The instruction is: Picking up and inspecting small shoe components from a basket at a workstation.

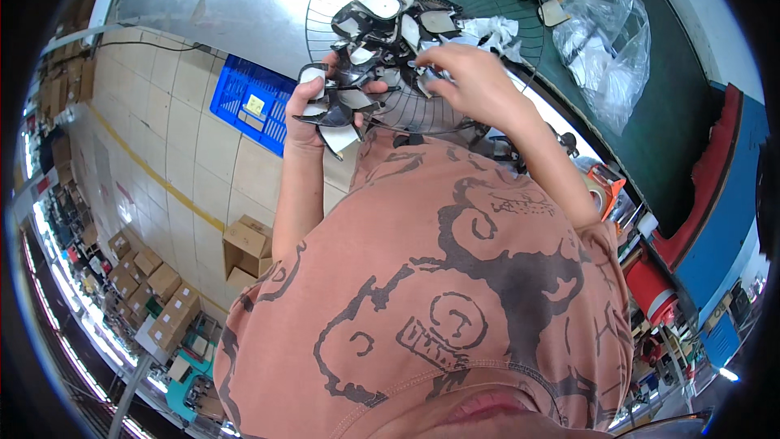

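two hands were up in front of your chest, both busy with a cluster of black plastic parts (pixel 382 36) bearing pale, mirror-like faces. your left hand (pixel 305 114) was closed around the lower end of that cluster, at about 7 o'clock from its middle, with a few pieces poking out below the fingers. your right hand (pixel 471 77) sat at 3 o'clock of the cluster, fingertips pinched on one of the parts at its edge. behind the cluster stood a round wire grille (pixel 487 0). at 2 o'clock from your right hand lay a clear plastic bag (pixel 609 41) on a dark green surface (pixel 666 130). at 9 o'clock from your left hand a blue crate (pixel 244 102) rested on the tiled floor (pixel 179 154), and brown cardboard boxes (pixel 244 248) sat at 6 o'clock from it.
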The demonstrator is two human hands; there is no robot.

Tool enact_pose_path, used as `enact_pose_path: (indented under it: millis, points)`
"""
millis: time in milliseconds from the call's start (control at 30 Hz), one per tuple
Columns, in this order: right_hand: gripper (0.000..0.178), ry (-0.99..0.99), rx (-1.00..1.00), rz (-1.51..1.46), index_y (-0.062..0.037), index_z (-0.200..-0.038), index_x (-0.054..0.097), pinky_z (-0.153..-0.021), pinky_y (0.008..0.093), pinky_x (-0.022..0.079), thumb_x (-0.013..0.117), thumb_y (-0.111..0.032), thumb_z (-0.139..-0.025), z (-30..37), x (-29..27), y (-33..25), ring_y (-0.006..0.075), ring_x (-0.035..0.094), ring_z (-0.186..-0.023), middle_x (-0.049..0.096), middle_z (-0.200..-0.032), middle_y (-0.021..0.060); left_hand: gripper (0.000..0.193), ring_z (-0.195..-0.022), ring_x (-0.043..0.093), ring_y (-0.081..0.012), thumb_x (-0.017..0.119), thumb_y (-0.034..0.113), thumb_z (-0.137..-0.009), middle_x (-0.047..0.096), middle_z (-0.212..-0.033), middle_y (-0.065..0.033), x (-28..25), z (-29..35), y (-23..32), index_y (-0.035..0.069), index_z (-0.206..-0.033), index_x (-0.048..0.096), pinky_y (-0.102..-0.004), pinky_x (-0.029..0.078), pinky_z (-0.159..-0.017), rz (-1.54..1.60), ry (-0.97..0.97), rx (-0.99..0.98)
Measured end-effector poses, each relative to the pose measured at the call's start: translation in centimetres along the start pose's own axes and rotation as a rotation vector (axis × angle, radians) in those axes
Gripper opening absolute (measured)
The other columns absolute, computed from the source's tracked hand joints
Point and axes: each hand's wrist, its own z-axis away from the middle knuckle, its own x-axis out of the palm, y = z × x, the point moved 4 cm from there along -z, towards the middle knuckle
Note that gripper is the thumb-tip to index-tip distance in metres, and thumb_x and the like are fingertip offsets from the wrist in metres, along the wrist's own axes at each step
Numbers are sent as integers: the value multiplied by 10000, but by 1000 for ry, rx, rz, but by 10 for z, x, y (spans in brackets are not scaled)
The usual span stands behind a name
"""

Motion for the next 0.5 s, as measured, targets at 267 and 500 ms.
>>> enact_pose_path:
  millis: [267,500]
  points:
    - [180,-236,289,-304,-106,-989,695,-576,338,477,714,-156,-817,-16,31,32,181,656,-717,676,-907,68,464,-1113,584,-498,622,310,-827,347,-1447,-351,-13,17,-4,140,-1256,569,-427,605,-581,-30,17,49]
    - [266,-113,576,-1761,23,-1188,585,-712,325,599,532,-147,-991,28,31,60,176,682,-794,677,-911,96,451,-1152,559,-491,627,331,-833,205,-1518,-346,17,4,-13,149,-1241,568,-424,601,-589,85,-166,-52]
